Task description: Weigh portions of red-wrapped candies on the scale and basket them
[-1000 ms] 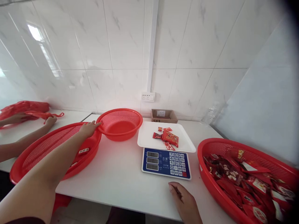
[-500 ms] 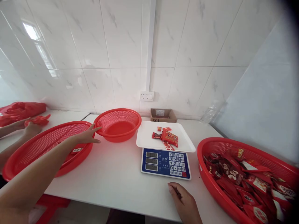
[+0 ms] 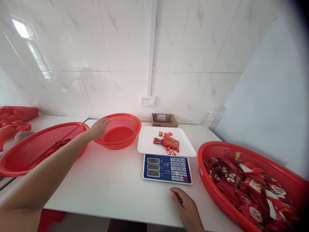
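My left hand (image 3: 100,128) is at the left rim of the round red basket (image 3: 118,143); its fingers look curled, and what they hold, if anything, is hidden. Below the scale (image 3: 167,169), my right hand (image 3: 184,206) rests half curled on the table, its fingers pressed together and any content too small to make out. Several red packets (image 3: 172,142) lie on the white tray (image 3: 147,141) of the scale. At the right, a large red basket (image 3: 207,180) holds many red packets. The left basket (image 3: 14,161) contains some red packets too.
A cardboard box (image 3: 164,120) stands behind the tray by the wall. Clear plastic (image 3: 208,119) lies at the back right. At the far left, a co-worker's blurred hand (image 3: 23,137) is beside red bags (image 3: 21,112). The white table's front edge crosses below.
My left hand has moved from the left basket's rim to the round basket and its spread fingers have curled. The left basket has shifted left. The view has turned slightly right.
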Motion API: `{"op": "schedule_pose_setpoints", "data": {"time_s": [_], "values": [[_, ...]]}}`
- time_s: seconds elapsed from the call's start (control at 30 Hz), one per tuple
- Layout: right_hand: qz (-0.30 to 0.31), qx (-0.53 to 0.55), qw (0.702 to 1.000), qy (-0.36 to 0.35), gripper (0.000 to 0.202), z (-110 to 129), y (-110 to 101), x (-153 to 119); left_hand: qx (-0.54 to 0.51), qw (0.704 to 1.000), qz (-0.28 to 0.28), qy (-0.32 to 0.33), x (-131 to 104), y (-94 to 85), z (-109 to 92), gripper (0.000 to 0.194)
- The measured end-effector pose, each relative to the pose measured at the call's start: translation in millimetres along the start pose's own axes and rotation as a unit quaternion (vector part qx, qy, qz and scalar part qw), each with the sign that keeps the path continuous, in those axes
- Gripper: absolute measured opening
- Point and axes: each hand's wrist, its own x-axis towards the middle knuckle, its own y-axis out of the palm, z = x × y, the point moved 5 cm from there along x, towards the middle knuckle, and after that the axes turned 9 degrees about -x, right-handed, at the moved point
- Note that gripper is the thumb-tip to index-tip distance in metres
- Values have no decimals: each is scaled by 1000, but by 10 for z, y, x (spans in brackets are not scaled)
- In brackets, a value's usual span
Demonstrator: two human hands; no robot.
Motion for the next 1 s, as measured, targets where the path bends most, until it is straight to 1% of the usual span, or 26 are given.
{"op": "schedule_pose_setpoints", "data": {"time_s": [0.03, 0.07, 0.1, 0.17, 0.2, 0.23, 0.3, 0.33, 0.37, 0.43, 0.5, 0.53, 0.57, 0.63, 0.7, 0.77, 0.83, 0.87, 0.9, 0.93, 0.97, 1.0], "values": [[0, 0, 1000, 0, 35, 0, 1, 2, -46, 998, -7, 50, -4, 5, -333, 57], [-1, -1, 1000, 1, 34, 0, 2, 4, -79, 992, 1, 104, -17, 39, -685, 51], [-3, -1, 1000, 2, 34, 1, 2, 5, -99, 981, 24, 167, -39, 99, -1049, 47], [-8, -2, 1000, 1, 34, 10, 0, 5, -111, 950, 94, 277, -78, 278, -1722, 50], [-11, -3, 1000, -1, 35, 17, -2, 4, -119, 931, 118, 324, -79, 368, -2011, 53], [-14, -5, 1000, -4, 35, 24, -4, 3, -130, 917, 121, 356, -52, 444, -2255, 56], [-21, -10, 1000, -9, 34, 39, -9, 0, -133, 899, 114, 402, 60, 596, -2626, 61], [-25, -11, 1000, -12, 34, 45, -12, -1, -118, 901, 116, 402, 143, 685, -2748, 63], [-29, -12, 999, -15, 34, 52, -16, -2, -99, 903, 120, 400, 225, 773, -2842, 65], [-41, -12, 999, -25, 32, 68, -28, -7, -64, 910, 135, 387, 363, 923, -2953, 66], [-49, -12, 998, -33, 31, 84, -39, -15, -47, 915, 143, 373, 441, 1003, -2988, 64], [-52, -11, 998, -35, 31, 91, -44, -19, -47, 918, 138, 369, 458, 1003, -2980, 63], [-53, -12, 998, -36, 32, 96, -48, -24, -53, 921, 123, 367, 466, 974, -2955, 62], [-49, -11, 998, -37, 33, 103, -50, -30, -76, 928, 69, 359, 477, 831, -2830, 62], [-44, -9, 998, -39, 33, 106, -51, -33, -104, 941, 5, 323, 517, 620, -2571, 59], [-39, -5, 998, -40, 33, 103, -52, -31, -111, 962, -34, 248, 591, 415, -2182, 56], [-33, -3, 999, -37, 34, 94, -50, -28, -87, 984, -46, 146, 658, 256, -1728, 55], [-29, -2, 999, -34, 34, 87, -48, -27, -76, 991, -43, 104, 672, 200, -1523, 54], [-26, -1, 999, -32, 35, 82, -45, -25, -68, 994, -40, 80, 670, 157, -1359, 54], [-23, 0, 999, -30, 35, 77, -43, -24, -62, 995, -36, 67, 656, 135, -1244, 53], [-21, 1, 999, -30, 35, 74, -40, -24, -59, 995, -31, 68, 631, 135, -1187, 53], [-20, 3, 999, -30, 35, 71, -38, -25, -59, 995, -24, 79, 600, 158, -1188, 52]]}}
